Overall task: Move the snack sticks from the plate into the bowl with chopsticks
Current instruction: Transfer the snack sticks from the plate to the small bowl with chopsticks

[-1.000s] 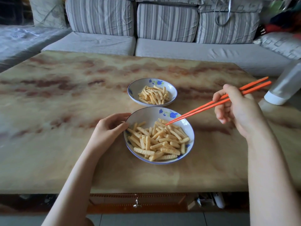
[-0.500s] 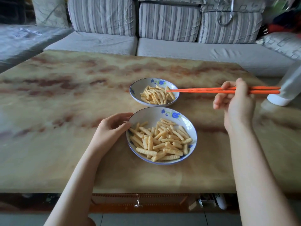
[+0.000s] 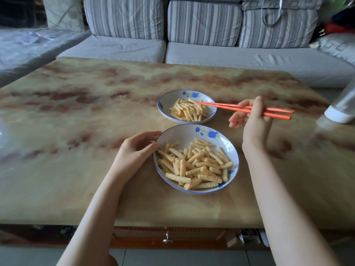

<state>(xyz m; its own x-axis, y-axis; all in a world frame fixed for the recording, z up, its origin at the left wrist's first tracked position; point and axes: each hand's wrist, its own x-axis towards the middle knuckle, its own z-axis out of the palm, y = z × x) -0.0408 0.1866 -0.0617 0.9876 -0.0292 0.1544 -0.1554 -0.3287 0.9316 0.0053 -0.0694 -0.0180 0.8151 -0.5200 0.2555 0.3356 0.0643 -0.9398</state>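
Holding the orange chopsticks over the bowl, upper centre of the frame.
The right hand grasps the chopsticks, their tips at the snack sticks in the bowl; a pinched stick cannot be told. The left hand curls its fingers on the rim of the plate, lower centre, where most of the sticks lie.

We look down on a glossy table, marbled tan with reddish-brown streaks. Three things stand on it. Nearest us is a wide white plate with blue flowers. Just behind it is a smaller matching bowl. At the right edge is a white-based container, partly cut off.
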